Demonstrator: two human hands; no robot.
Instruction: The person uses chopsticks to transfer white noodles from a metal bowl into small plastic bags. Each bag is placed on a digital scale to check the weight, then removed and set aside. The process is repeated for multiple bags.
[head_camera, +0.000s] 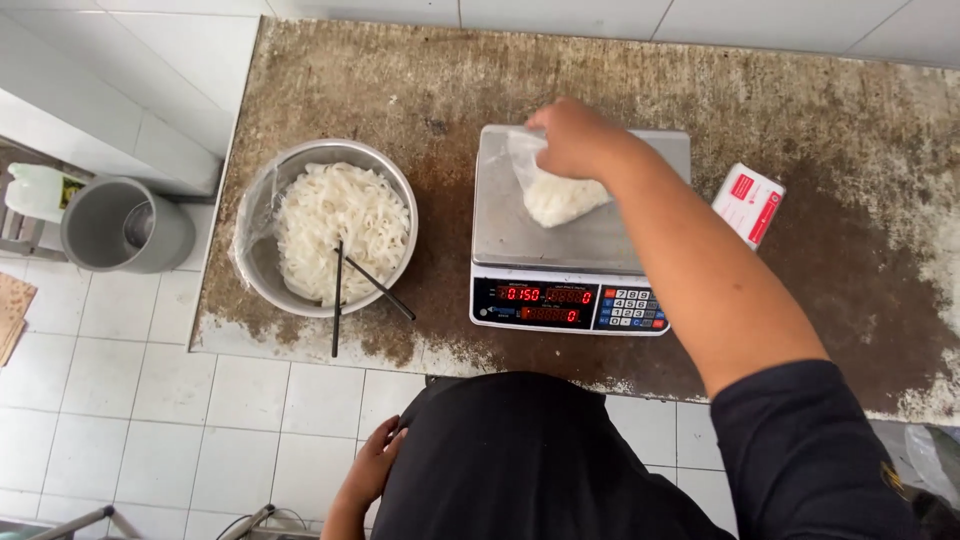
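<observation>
My right hand (575, 138) reaches over a digital scale (575, 240) and grips the top of a clear plastic bag of white noodles (555, 195) that rests on the steel pan. To the left, a metal bowl (262, 262) holds more flat white noodles (340, 225), with two dark chopsticks (345, 290) leaning in it. My left hand (372, 465) hangs low by my waist, against my dark shirt, holding nothing.
The worn brown stone counter (800, 130) carries a small white and red box (748, 203) to the right of the scale. A grey bucket (125, 225) stands on the tiled floor at the left, below the counter edge.
</observation>
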